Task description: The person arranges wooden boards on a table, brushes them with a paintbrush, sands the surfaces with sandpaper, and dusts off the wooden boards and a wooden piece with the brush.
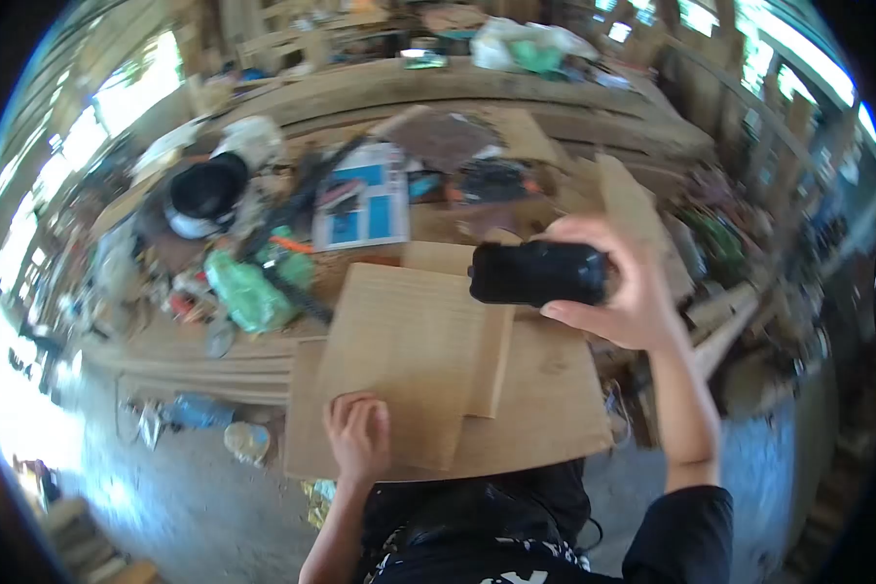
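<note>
My right hand [621, 292] is wrapped round a black phone-like device [537, 273], raised above the cardboard with its dark face towards me. The thumb lies along its lower edge and the fingers curl over the upper right. Resting on the lower left of a folded cardboard piece [409, 355] is my left hand [358, 433], its fingers curled in and nothing visible in them. A wider cardboard sheet [545, 389] lies beneath that piece, at the near side of the workbench.
Clutter covers the wooden bench [195, 346]: a green plastic bag [248, 290], a black round container [207, 190], and a blue-and-white printed sheet [362, 200]. Wood scraps [725, 331] crowd the right side. A plastic bottle [200, 411] lies on the floor at left.
</note>
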Demonstrator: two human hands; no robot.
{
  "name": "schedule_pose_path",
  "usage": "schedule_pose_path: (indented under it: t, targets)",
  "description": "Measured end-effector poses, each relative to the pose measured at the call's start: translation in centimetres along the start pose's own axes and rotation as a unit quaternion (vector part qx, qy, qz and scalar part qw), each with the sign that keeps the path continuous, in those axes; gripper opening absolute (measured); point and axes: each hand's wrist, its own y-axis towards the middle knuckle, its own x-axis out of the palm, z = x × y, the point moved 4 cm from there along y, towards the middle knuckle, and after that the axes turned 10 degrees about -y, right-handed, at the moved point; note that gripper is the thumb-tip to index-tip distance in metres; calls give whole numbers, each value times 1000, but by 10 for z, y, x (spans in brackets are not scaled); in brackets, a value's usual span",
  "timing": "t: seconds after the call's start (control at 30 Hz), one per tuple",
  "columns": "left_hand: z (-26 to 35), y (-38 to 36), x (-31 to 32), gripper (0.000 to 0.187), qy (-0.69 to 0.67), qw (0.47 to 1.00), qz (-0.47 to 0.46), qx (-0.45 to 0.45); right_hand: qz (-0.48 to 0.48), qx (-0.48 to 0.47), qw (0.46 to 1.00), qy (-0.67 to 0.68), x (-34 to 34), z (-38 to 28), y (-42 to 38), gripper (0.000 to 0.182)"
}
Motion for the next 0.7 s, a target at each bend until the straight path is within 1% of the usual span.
schedule_pose_path:
  t: [0.03, 0.07, 0.1, 0.13, 0.17, 0.23, 0.3, 0.37, 0.4, 0.5, 0.53, 0.63, 0.67, 0.7]
  targets:
    - [-3, 0, -5, 10, -13, 1000, 8, -1, 10, 27, 999, -20, -9, -4, -13, 67]
    - [-6, 0, -9, 8, -23, 1000, 20, -4, 54, 92, 994, -2, -3, 17, -33, 64]
    - [5, 17, 6, 8, -2, 999, 24, 30, 160, 98, 982, -16, -16, 69, -63, 60]
    - [10, 12, 6, 8, -2, 999, 21, 28, 228, 120, 965, -45, -24, 96, -92, 56]
    - [14, 8, 8, 7, 0, 999, 22, 26, 294, 137, 943, -73, -34, 122, -119, 52]
    - [16, 9, 9, 8, 2, 1000, 21, 21, 404, 264, 870, -100, -52, 186, -172, 49]
    - [17, 10, 9, 8, 6, 1000, 20, 15, 457, 239, 813, -270, -72, 206, -187, 49]
    - [17, 9, 10, 8, 10, 1000, 14, 17, 460, 309, 759, -343, -89, 228, -187, 52]
    - [17, 9, 10, 8, 12, 1000, 13, 18, 441, 346, 749, -354, -97, 236, -180, 51]
    - [17, 8, 11, 9, 18, 1000, 13, 16, 295, 272, 741, -539, -98, 275, -163, 52]
    - [18, 8, 11, 9, 17, 1000, 11, 17, 229, 287, 768, -526, -92, 291, -160, 59]
    - [19, 8, 12, 10, 13, 1000, 5, 22, 161, 278, 813, -486, -74, 310, -158, 64]
    - [17, 7, 12, 10, 12, 1000, 1, 21, 165, 263, 839, -447, -73, 314, -159, 65]
    - [16, 5, 11, 10, 15, 1000, -1, 16, 186, 273, 841, -428, -70, 303, -155, 63]
